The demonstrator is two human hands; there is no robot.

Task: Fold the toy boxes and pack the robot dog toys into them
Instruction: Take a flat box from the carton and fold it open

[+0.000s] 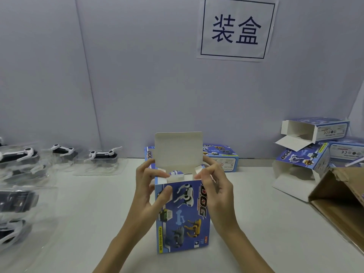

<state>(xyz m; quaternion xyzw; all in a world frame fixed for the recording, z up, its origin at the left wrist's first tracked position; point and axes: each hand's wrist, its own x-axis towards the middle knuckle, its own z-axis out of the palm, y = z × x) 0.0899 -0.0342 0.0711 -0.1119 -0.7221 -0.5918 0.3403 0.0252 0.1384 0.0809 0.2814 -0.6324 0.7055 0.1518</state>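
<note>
On the white table (98, 223), near the middle, a blue toy box (182, 215) is stood up with its lid open, gripped by the left hand (149, 188) and right hand (214, 186); toy dogs (102, 154) are laid far left

The upright blue printed cardboard toy box (182, 217) has a smooth, faintly glossy outside, while its raised lid flap (178, 149) shows a matt, off-white, uncoated inner face. The clear plastic blister trays (99, 164) on the left are glossy and reflective, holding black-and-white smooth plastic robot dog toys (103, 153). The brown corrugated cardboard carton (338, 196) looks rough and matt, with a torn edge. The white tabletop (88, 213) is smooth, with a dull sheen. The paper sign (237, 28) is matt.
</note>
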